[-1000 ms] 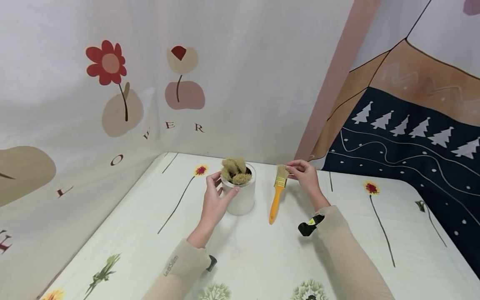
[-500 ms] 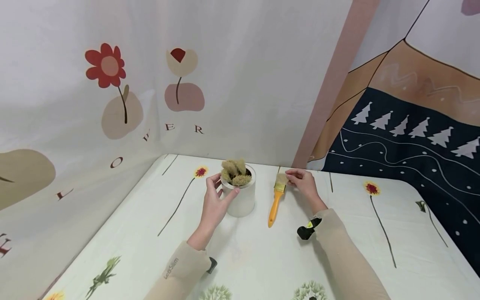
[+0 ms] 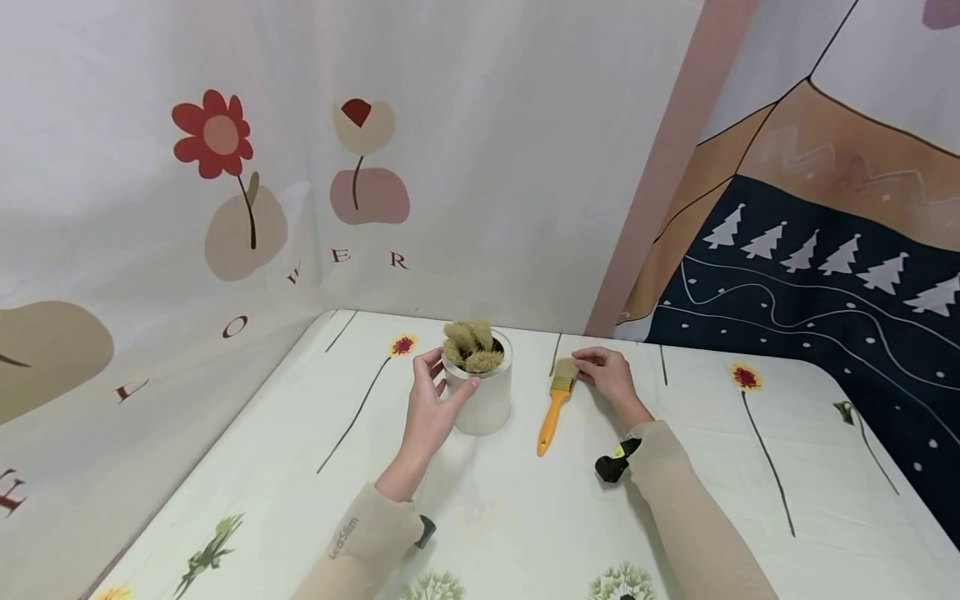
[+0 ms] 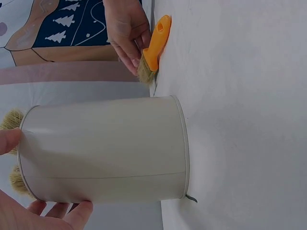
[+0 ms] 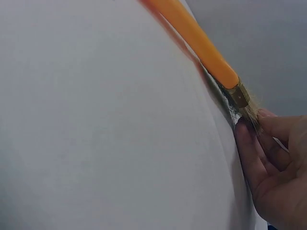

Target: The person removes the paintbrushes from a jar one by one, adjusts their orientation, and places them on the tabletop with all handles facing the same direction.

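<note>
A white cylindrical container (image 3: 482, 404) stands upright on the table, with several bristle brush heads (image 3: 472, 343) sticking out of its top. My left hand (image 3: 433, 408) holds it near the rim, thumb on the near side and fingers round the left; the left wrist view shows this thumb (image 4: 8, 140) at the rim. To the right is a flat paintbrush (image 3: 553, 417) with an orange handle, metal ferrule and pale bristles, its handle pointing towards me. My right hand (image 3: 611, 382) pinches the bristle end (image 5: 252, 115) between thumb and fingers, low over the table.
The table (image 3: 495, 517) wears a white cloth printed with flowers. Behind it hangs a pale curtain (image 3: 480, 208), and a dark printed cloth (image 3: 810, 283) hangs at the right. Black wrist devices, such as the right one (image 3: 613, 467), sit below both hands.
My right hand has lowered the paintbrush a little towards the tabletop, mostly in the first half second. The left hand and the container have stayed in place.
</note>
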A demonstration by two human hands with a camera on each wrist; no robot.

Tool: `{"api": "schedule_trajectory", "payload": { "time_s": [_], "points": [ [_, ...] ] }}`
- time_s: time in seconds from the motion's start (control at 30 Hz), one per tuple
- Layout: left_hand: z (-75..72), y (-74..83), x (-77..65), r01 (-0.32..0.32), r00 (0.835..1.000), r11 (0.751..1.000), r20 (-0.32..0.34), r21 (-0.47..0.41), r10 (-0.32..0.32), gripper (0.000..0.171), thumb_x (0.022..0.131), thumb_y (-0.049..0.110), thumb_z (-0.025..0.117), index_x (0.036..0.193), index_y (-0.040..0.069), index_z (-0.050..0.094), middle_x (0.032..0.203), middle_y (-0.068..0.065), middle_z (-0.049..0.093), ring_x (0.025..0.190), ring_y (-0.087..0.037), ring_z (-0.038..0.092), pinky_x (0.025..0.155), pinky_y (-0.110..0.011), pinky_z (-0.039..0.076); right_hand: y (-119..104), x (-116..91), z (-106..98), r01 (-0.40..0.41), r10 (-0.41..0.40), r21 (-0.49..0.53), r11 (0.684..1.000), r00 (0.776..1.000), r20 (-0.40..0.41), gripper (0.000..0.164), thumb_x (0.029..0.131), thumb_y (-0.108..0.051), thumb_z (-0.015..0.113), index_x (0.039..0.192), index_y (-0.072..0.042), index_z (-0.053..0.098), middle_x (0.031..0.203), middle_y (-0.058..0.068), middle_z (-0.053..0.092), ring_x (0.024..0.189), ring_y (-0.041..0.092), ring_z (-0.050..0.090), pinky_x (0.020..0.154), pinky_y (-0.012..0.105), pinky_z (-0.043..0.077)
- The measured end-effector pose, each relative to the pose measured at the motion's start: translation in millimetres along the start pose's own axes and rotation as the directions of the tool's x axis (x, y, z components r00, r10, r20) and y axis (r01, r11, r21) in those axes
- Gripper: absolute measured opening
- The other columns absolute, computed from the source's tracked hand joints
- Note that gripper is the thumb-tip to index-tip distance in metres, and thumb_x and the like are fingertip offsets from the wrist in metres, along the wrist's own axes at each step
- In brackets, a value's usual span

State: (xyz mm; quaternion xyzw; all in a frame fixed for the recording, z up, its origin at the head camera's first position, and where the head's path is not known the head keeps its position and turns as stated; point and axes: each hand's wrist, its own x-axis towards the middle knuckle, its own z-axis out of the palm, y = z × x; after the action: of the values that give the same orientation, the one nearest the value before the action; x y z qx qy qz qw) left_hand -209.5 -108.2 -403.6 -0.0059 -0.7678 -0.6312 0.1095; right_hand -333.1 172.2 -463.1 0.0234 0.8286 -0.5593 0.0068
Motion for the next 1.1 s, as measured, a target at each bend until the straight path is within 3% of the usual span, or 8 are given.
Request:
{"api": "schedule_trajectory", "payload": {
  "time_s": [0.13, 0.33, 0.63, 1.1],
  "points": [
    [-0.1, 0.0, -0.2, -0.010, 1.000, 1.000, 0.003, -0.003, 0.010, 0.073, 0.091, 0.019, 0.072, 0.145, 0.002, 0.027, 0.158, -0.022, 0.030, 0.149, -0.040, 0.029, 0.124, -0.052, 0.027, 1, 1, 1, 0.006, -0.006, -0.032, 0.999, 1.000, -0.005, 0.025, 0.101, -0.007, 0.057, 0.122, -0.001, 0.068, 0.125, 0.021, 0.065, 0.106, 0.019, 0.067, 0.083, 0.019, 0.060],
    [0.1, 2.0, -1.1, -0.006, 1.000, 1.000, 0.003, -0.005, 0.006, 0.074, 0.091, 0.018, 0.073, 0.146, 0.004, 0.026, 0.159, -0.019, 0.030, 0.149, -0.038, 0.030, 0.124, -0.050, 0.029, 0, 0, -1, 0.015, -0.015, -0.052, 0.999, 1.000, -0.008, 0.025, 0.102, -0.007, 0.053, 0.122, -0.001, 0.068, 0.127, 0.020, 0.065, 0.107, 0.020, 0.066, 0.084, 0.019, 0.060],
    [-0.2, 1.8, -1.8, -0.009, 1.000, 1.000, 0.001, 0.000, 0.009, 0.073, 0.091, 0.018, 0.073, 0.146, 0.004, 0.027, 0.158, -0.020, 0.031, 0.148, -0.039, 0.031, 0.124, -0.051, 0.030, -4, -2, -5, 0.018, -0.018, -0.039, 0.999, 1.000, 0.020, 0.027, 0.104, -0.009, 0.050, 0.125, -0.001, 0.065, 0.131, 0.020, 0.064, 0.117, 0.028, 0.063, 0.095, 0.029, 0.059],
    [-0.2, 3.8, -2.1, -0.001, 1.000, 1.000, -0.005, 0.002, 0.001, 0.074, 0.091, 0.020, 0.073, 0.146, 0.004, 0.027, 0.158, -0.019, 0.030, 0.149, -0.037, 0.031, 0.124, -0.049, 0.030, -10, -9, -14, 0.031, -0.029, -0.045, 0.999, 0.999, 0.033, 0.028, 0.102, -0.015, 0.055, 0.126, -0.004, 0.065, 0.131, 0.018, 0.065, 0.116, 0.024, 0.064, 0.094, 0.026, 0.059]
  ]
}}
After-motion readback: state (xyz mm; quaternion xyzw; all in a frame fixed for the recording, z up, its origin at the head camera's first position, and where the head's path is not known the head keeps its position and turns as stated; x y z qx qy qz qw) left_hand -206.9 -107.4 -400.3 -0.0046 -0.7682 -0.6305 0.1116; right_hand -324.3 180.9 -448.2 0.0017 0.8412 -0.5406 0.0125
